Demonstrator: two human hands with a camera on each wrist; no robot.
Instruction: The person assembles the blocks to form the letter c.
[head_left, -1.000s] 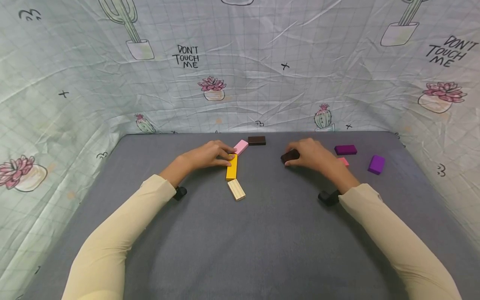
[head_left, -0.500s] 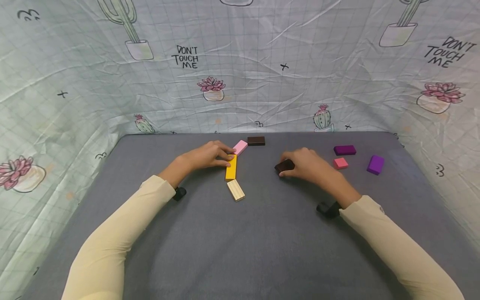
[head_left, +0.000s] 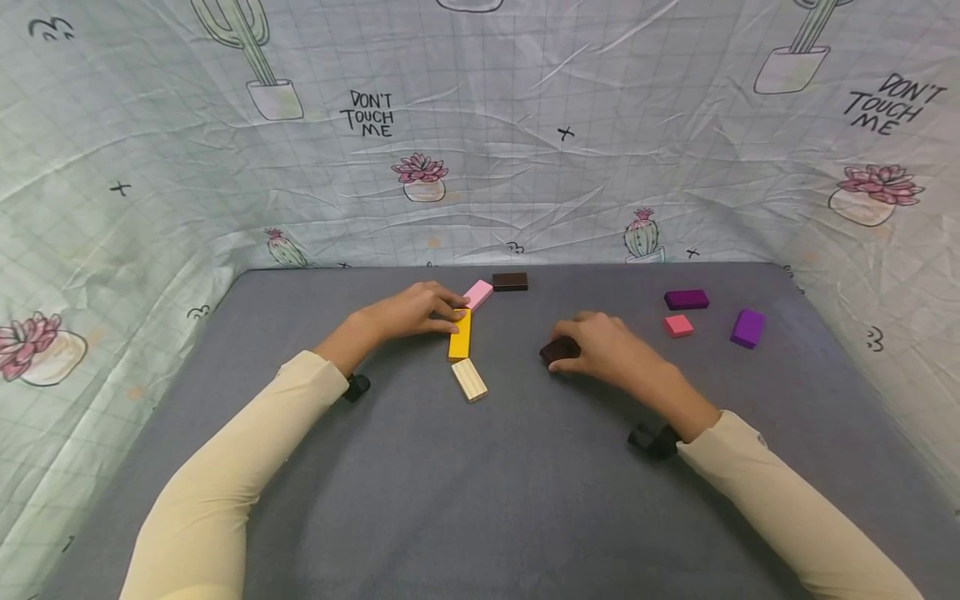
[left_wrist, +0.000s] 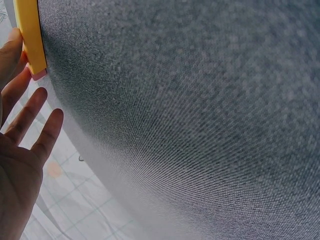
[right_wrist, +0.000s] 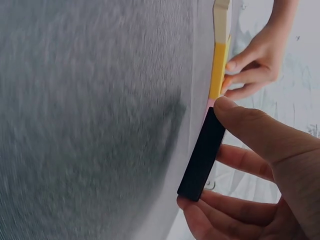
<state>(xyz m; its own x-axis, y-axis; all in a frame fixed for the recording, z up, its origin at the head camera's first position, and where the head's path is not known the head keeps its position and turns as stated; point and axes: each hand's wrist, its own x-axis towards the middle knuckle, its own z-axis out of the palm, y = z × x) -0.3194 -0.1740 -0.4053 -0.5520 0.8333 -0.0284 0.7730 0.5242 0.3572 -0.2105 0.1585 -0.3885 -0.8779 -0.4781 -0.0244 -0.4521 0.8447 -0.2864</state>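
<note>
Dark block (head_left: 558, 350) in the right hand (head_left: 603, 346), pinched between thumb and fingertips, right of the yellow block (head_left: 461, 342) and well apart from it. Whether the dark block touches the table (head_left: 450, 500) I cannot tell. The left hand (head_left: 412, 310) has its fingers spread, thumb and fingertips touching the yellow block near its far end.

The yellow block lies in a bent line: the cream block (head_left: 469, 380) at its near end, the pink block (head_left: 478, 294) at its far end, then the brown block (head_left: 510, 282) by the table's back edge. To the right lie the plum block (head_left: 686, 299), the coral block (head_left: 678, 326) just nearer, and the violet block (head_left: 747, 328) farther right.

The only containers are printed: a white pot (head_left: 275, 99) with a tall cactus (head_left: 258, 58) in it, and a round pot (head_left: 424, 191) holding a pink succulent (head_left: 420, 168). They decorate the creased, pale, gridded cloth (head_left: 510, 183) that hangs behind and beside the grey table.
</note>
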